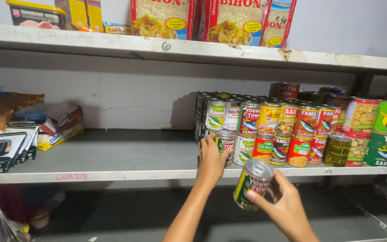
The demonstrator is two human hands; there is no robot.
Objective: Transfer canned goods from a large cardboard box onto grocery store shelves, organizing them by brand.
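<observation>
Two hands are at work before a grey shelf (113, 159). Right hand (287, 208) is clamped on a green-and-yellow labelled tin can (252, 184), held in the air just below the shelf's front edge. This can is tilted: its long axis leans up and to the right, silver lid end uppermost and turned toward the camera. Left hand (211, 161) rests at the front edge of the shelf, fingers closed against a green-labelled can (225, 144) standing upright in the front row. Stacked cans (292, 130) fill the right half of the shelf in two tiers, all upright. Boxes and packets (32, 130) lie at the left end. Noodle packets (211, 20) stand on the upper shelf (193, 50).
</observation>
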